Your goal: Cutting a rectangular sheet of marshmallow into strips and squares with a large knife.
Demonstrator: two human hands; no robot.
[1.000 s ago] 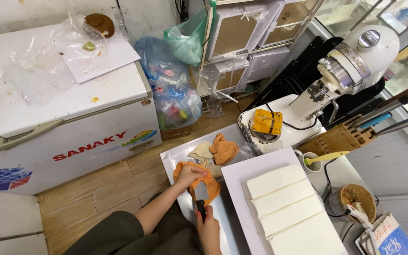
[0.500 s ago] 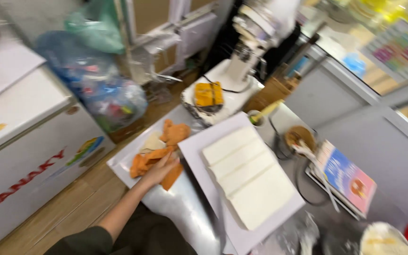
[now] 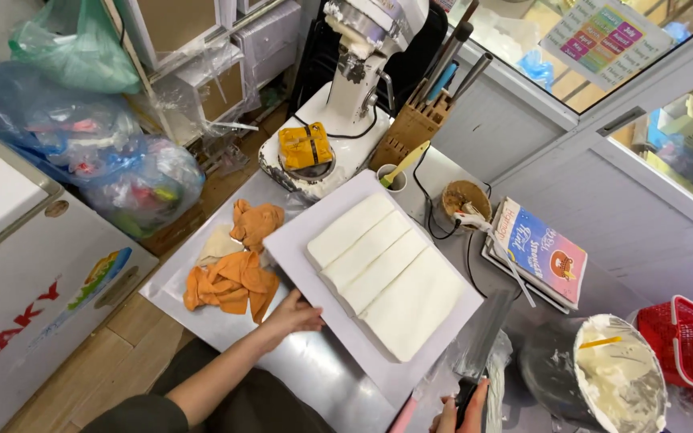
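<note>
colourful sign (image 3: 603, 38) — behind glass, top right | blue-orange booklet (image 3: 541, 252) — counter (right of board) | red-lettered freezer label (image 3: 10, 345)
</note>
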